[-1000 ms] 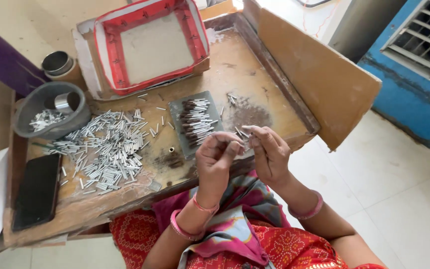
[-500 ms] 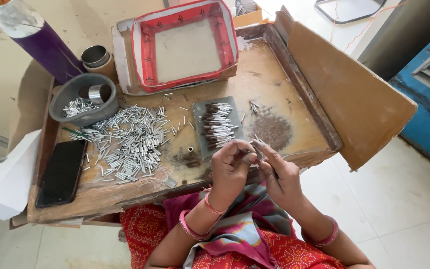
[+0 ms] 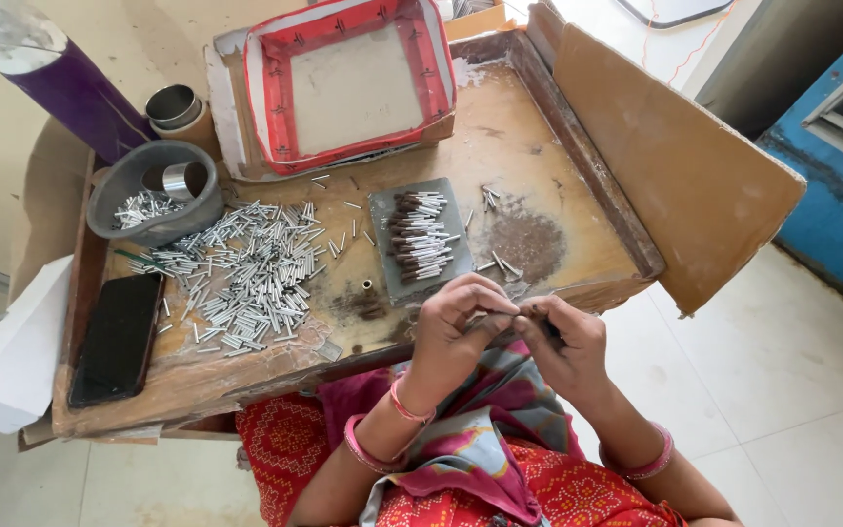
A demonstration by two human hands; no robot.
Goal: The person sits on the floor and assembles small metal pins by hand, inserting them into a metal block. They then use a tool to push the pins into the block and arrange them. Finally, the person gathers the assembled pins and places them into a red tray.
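fingertips (image 3: 501, 314) of both hands are pressed together on a thin little tube (image 3: 524, 312), pinched between left hand (image 3: 456, 327) and right hand (image 3: 563, 342), its long axis lying crosswise hand to hand, just off the near edge of the wooden tray (image 3: 539, 127).

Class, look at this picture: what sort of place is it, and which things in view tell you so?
Probably a small home workshop for hand assembly. A low wooden tray holds a heap of small metal tubes, a slab of finished pieces lies beside it, and both hands work one small piece.
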